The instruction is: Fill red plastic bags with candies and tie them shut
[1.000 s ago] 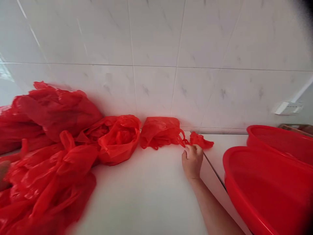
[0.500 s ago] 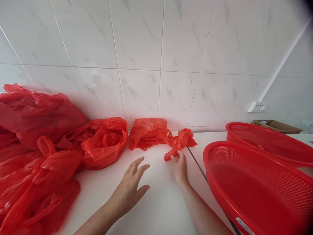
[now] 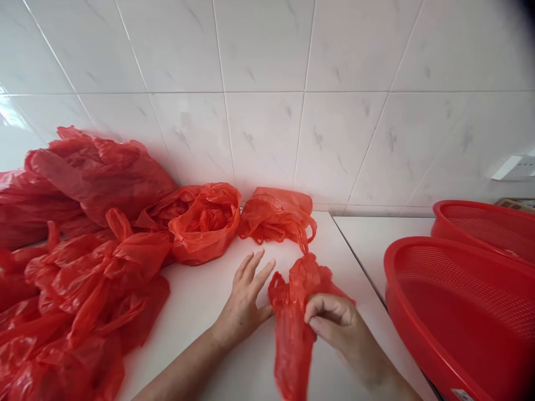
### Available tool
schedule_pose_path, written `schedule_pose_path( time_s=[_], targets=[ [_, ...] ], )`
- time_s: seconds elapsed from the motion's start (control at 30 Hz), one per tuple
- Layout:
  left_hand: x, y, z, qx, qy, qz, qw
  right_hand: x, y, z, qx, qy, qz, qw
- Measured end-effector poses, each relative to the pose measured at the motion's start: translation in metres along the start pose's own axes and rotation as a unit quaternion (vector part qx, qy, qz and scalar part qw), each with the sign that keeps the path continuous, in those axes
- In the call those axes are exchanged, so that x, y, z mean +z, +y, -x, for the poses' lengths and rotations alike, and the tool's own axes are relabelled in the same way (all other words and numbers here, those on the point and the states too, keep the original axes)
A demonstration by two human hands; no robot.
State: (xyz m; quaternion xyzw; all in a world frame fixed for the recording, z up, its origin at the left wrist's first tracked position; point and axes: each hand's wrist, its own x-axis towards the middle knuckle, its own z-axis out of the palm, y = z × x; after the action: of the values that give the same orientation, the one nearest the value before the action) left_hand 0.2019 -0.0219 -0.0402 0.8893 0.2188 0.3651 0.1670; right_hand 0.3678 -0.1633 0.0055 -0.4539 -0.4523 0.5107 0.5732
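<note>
A crumpled red plastic bag (image 3: 295, 328) hangs stretched out above the white tabletop, pinched between the thumb and fingers of my right hand (image 3: 345, 328). Just left of it is my left hand (image 3: 246, 295), fingers spread, its thumb close to the bag's edge; whether they touch I cannot tell. Behind the held bag lies another flattened red plastic bag (image 3: 278, 214) against the wall, and the two meet or overlap at a twisted end. An open red bag with more crumpled plastic inside (image 3: 204, 234) sits to the left of that one.
Full, knotted red bags (image 3: 104, 172) are heaped along the left side. Two red mesh baskets (image 3: 397, 262) stand on the right, beyond a dark seam in the white table (image 3: 368, 234). A tiled wall (image 3: 267, 133) runs along the back, with a white socket (image 3: 516, 167) at right.
My right hand has pulled the crumpled bag toward me, away from the wall. My left hand has moved right, closer to it. The view has shifted left.
</note>
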Motion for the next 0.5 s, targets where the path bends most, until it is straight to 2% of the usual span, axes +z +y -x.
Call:
schedule_pose_path(
  time_s=[0.07, 0.1, 0.13, 0.2, 0.27, 0.3, 0.4, 0.5],
  targets=[
    [0.000, 0.008, -0.001, -0.002, -0.033, 0.059, 0.998, -0.010, -0.002, -0.002, -0.001, -0.007, -0.082, 0.997],
    [0.001, 0.013, -0.002, -0.031, -0.052, 0.110, 0.992, -0.014, -0.002, -0.003, -0.010, 0.004, -0.117, 0.993],
    [0.002, 0.019, -0.002, -0.080, -0.067, 0.176, 0.979, -0.017, -0.001, -0.005, -0.022, 0.022, -0.144, 0.989],
    [0.006, 0.031, -0.002, -0.209, -0.075, 0.319, 0.921, -0.022, 0.004, -0.010, -0.033, 0.074, -0.155, 0.985],
    [0.008, 0.041, -0.001, -0.309, -0.045, 0.411, 0.856, -0.022, 0.012, -0.015, -0.018, 0.133, -0.083, 0.988],
    [0.009, 0.044, 0.000, -0.338, -0.030, 0.433, 0.835, -0.020, 0.016, -0.017, -0.007, 0.151, -0.022, 0.988],
    [0.010, 0.048, 0.002, -0.385, -0.005, 0.448, 0.807, -0.007, 0.026, -0.018, 0.020, 0.151, 0.144, 0.978],
    [0.006, 0.050, 0.003, -0.375, -0.003, 0.520, 0.767, 0.007, 0.034, -0.016, 0.036, 0.155, 0.223, 0.962]
  ],
)
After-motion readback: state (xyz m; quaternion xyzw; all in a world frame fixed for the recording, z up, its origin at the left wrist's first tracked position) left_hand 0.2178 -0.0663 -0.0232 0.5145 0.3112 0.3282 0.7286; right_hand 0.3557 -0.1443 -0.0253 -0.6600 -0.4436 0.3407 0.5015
